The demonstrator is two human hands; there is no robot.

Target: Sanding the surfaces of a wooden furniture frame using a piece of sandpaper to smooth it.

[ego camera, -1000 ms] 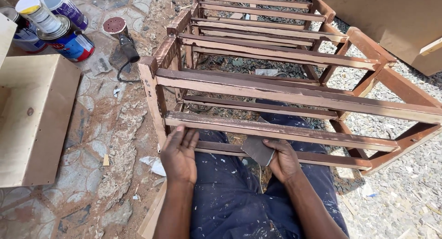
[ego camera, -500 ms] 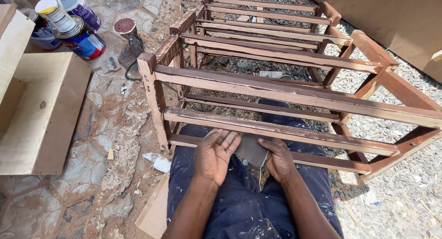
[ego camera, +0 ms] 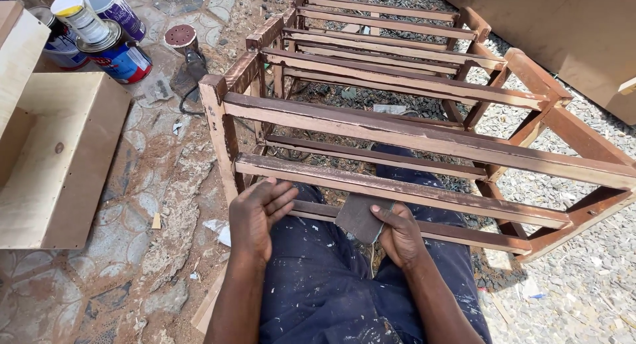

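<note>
— What's nearest?

— Dark blue trousers (ego camera: 331,278) speckled with pale paint. Just above the lap, the right hand (ego camera: 397,234) has its grip pinched shut on a sheet of sandpaper (ego camera: 358,217), grey, flat and roughly square, held just under the nearest rail. The left hand (ego camera: 260,215) is slack, fingers apart, holding nothing, its fingertips near that same rail.

— And the rail belongs to what?

— A wooden slatted frame (ego camera: 411,135) lying on the ground across the person's legs: long square-edged bars, brown stain rubbed through to paler wood along the edges, with a stouter post at the near left corner.

— What's to the left?

— A plywood box (ego camera: 59,158), pale and smooth, open side turned away, so I can't tell what's inside. It sits on cracked patterned paving dusted with reddish sawdust.

— Farther off?

— A disc sander (ego camera: 185,49) with a round red pad, lying on the paving. Beyond it, paint tins (ego camera: 116,52) with lids on, contents hidden; a plastic bottle (ego camera: 79,16) with a yellow band stands on top. Gravel (ego camera: 583,264) spreads to the right.
</note>
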